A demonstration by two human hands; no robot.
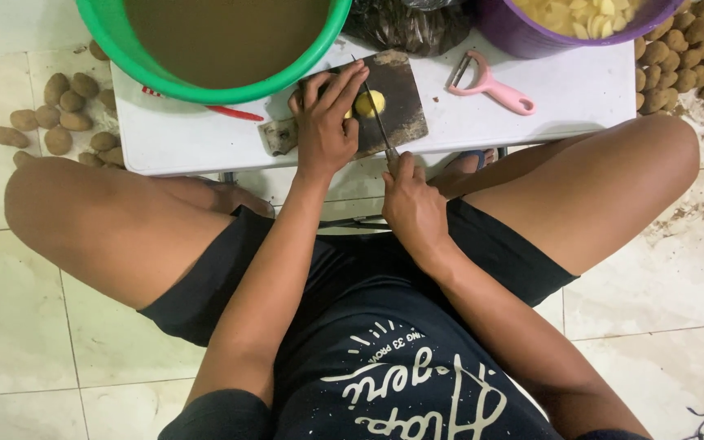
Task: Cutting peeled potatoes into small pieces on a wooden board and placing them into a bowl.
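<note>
My left hand presses down on a peeled yellow potato lying on a dark cutting board. My right hand grips the handle of a knife, whose thin blade runs up across the board right beside the potato. The board rests on a low white table in front of my knees.
A green basin of murky water stands at the table's back left, a purple bowl of cut potato pieces at the back right. A pink peeler lies on the table. Unpeeled potatoes lie on the tiled floor at both sides.
</note>
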